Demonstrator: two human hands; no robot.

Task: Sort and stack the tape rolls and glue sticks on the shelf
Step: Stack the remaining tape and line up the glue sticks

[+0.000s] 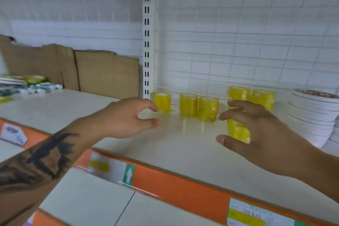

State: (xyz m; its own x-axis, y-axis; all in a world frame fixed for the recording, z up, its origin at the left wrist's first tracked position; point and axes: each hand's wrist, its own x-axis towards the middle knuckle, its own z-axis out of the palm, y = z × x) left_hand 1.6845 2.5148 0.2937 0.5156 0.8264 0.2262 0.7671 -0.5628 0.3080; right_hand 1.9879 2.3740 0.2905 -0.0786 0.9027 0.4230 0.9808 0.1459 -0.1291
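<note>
Nearest the viewer runs the shelf's orange front rail (pixel 183 194), carrying price labels. Just beyond the rail, two bare hands reach over the pale shelf board. The left hand (pixel 126 117), its forearm tattooed, holds nothing, thumb and fingers loosely curved with a gap between them. The right hand (pixel 256 130) has its fingers spread and curved around a short stack of yellow tape rolls (pixel 238 130); whether it actually grips the stack I cannot tell, as the frame is blurred. Farther from the rail, against the white back wall, stand five more yellow tape stacks (pixel 189 104). The stacking step seems in hand; next, the held stack likely needs lining up beside the others.
</note>
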